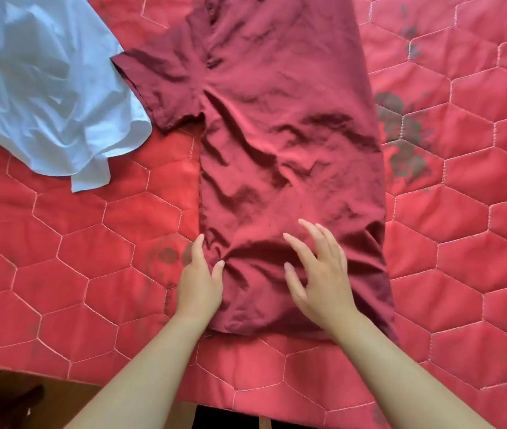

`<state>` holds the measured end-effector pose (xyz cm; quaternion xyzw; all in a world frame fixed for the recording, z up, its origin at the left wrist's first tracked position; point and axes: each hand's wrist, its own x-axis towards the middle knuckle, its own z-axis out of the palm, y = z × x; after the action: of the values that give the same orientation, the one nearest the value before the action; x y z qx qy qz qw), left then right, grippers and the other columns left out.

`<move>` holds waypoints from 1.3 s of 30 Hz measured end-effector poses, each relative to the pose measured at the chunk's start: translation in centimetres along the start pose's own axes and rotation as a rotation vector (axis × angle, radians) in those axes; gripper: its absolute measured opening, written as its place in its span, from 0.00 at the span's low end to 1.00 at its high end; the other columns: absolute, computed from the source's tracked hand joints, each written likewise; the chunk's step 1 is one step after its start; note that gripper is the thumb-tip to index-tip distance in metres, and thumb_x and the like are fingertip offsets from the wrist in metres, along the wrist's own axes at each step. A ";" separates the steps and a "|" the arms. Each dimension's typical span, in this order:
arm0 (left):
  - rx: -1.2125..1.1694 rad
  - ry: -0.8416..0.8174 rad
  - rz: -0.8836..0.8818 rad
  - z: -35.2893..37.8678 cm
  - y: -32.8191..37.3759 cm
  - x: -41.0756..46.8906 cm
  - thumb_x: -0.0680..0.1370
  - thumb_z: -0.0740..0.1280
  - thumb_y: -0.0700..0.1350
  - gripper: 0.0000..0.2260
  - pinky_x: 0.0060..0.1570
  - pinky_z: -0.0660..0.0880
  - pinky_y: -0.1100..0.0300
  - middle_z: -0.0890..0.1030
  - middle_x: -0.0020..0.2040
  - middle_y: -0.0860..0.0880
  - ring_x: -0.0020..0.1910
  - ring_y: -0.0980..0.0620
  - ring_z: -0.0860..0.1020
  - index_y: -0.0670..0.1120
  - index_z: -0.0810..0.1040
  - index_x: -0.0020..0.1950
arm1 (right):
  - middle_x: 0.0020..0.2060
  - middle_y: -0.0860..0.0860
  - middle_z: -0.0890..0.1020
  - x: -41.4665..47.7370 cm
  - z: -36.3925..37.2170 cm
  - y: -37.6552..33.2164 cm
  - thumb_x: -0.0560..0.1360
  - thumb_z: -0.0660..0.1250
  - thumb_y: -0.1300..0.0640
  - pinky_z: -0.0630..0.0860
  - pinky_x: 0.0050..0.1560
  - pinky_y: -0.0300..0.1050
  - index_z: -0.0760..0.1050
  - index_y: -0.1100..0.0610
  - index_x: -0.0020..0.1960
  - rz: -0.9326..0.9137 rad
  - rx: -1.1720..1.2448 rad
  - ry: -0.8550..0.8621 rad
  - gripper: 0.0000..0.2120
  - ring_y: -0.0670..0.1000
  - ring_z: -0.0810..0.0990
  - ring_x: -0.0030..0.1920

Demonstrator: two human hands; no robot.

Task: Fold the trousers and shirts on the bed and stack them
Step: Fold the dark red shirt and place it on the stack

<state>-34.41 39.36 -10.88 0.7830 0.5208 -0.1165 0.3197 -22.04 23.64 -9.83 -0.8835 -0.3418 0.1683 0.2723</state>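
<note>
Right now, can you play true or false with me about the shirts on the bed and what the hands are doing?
1. The dark red shirt lies spread on the red quilt. True.
2. The light blue shirt is folded into a neat square. False: it lies crumpled at the upper left.
3. Both hands are near the red shirt's bottom end. True: the left hand is at its left edge, the right hand over the cloth.
4. The right hand is a closed fist. False: its fingers are spread open.
5. The red shirt's sleeve overlaps the blue shirt. True.
</note>
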 end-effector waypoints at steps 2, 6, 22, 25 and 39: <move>-0.029 -0.021 -0.009 0.1 -0.2 -0.1 0.78 0.62 0.44 0.24 0.43 0.66 0.55 0.78 0.58 0.40 0.53 0.36 0.77 0.52 0.58 0.72 | 0.71 0.54 0.66 3.0 0.7 -1.5 0.71 0.67 0.56 0.61 0.67 0.57 0.71 0.53 0.67 -0.023 0.030 -0.010 0.24 0.59 0.62 0.71; 0.005 -0.056 0.005 -0.2 -1.0 -0.7 0.78 0.62 0.45 0.24 0.49 0.70 0.52 0.76 0.61 0.42 0.57 0.39 0.76 0.50 0.59 0.72 | 0.75 0.49 0.58 7.7 2.1 -2.4 0.77 0.60 0.48 0.50 0.73 0.53 0.58 0.50 0.75 -0.041 -0.066 -0.269 0.28 0.52 0.54 0.75; 0.540 0.014 0.713 -5.9 3.9 18.1 0.78 0.54 0.58 0.24 0.69 0.51 0.41 0.55 0.76 0.51 0.73 0.51 0.56 0.58 0.58 0.74 | 0.77 0.48 0.48 17.7 6.0 -0.4 0.77 0.52 0.44 0.41 0.69 0.67 0.51 0.49 0.76 -0.021 -0.409 -0.121 0.29 0.52 0.44 0.76; 0.375 0.163 0.824 -9.6 5.9 21.4 0.76 0.57 0.54 0.21 0.63 0.65 0.45 0.71 0.67 0.49 0.65 0.48 0.70 0.52 0.71 0.67 | 0.76 0.48 0.52 19.8 6.2 -2.2 0.74 0.53 0.43 0.41 0.67 0.67 0.55 0.48 0.75 -0.020 -0.330 0.015 0.30 0.53 0.47 0.75; 0.446 0.185 0.385 -15.2 12.2 38.4 0.76 0.62 0.58 0.31 0.62 0.61 0.42 0.65 0.69 0.44 0.66 0.41 0.64 0.48 0.57 0.74 | 0.75 0.48 0.59 25.9 9.3 -4.1 0.69 0.56 0.39 0.46 0.67 0.69 0.60 0.42 0.72 0.029 -0.475 0.003 0.32 0.55 0.55 0.74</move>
<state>-9.34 74.19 -14.38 0.9253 0.3515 -0.0937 0.1075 -10.29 47.58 -17.64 -0.9279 -0.3587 0.0858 0.0546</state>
